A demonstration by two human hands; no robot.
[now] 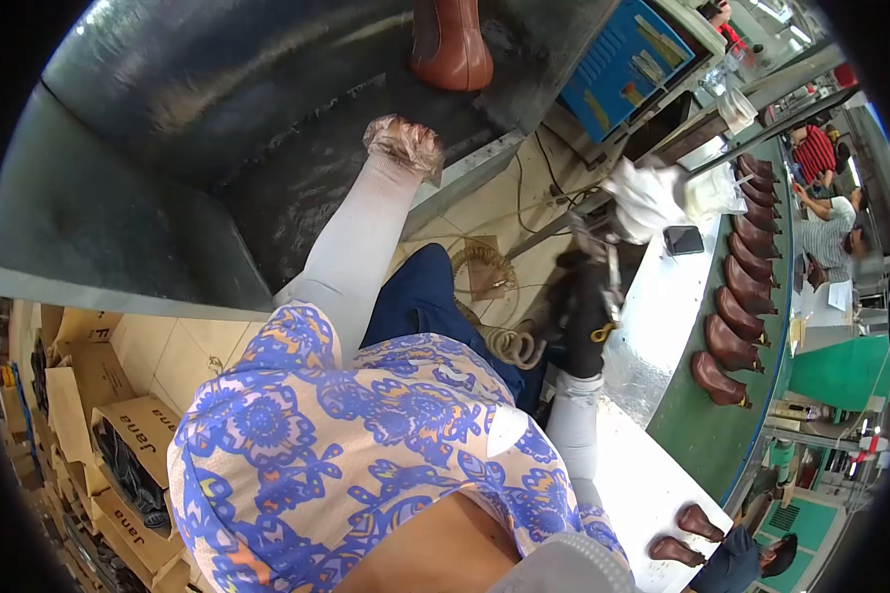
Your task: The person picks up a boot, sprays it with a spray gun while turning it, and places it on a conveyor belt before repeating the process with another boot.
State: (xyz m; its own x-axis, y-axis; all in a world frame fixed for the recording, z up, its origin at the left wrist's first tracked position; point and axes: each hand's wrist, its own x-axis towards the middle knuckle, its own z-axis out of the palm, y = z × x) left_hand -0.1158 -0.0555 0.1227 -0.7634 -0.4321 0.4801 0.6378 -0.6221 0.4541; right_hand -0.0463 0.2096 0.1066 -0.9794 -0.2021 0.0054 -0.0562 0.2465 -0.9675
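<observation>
My left hand [402, 146], wrapped in crumpled clear plastic below a white sleeve, is over the dark booth. Its fingers are hidden by the plastic. A glossy brown leather boot [452, 49] is in the booth just beyond that hand, with a gap between them; the frame cuts off its upper part. On the right, my right hand [576, 311] wears a black glove and is closed around a metal spray gun [611, 272], blurred by motion. A crumpled white plastic or cloth bundle [647, 201] is at the far end of the gun.
The metal booth [119, 237] has high walls on the left. A coiled hose [509, 346] hangs near my knees. Several brown boots [747, 282] line the green conveyor [682, 435]. A phone [682, 240] lies near its edge. Cardboard boxes [133, 435] are stacked lower left; co-workers are at right.
</observation>
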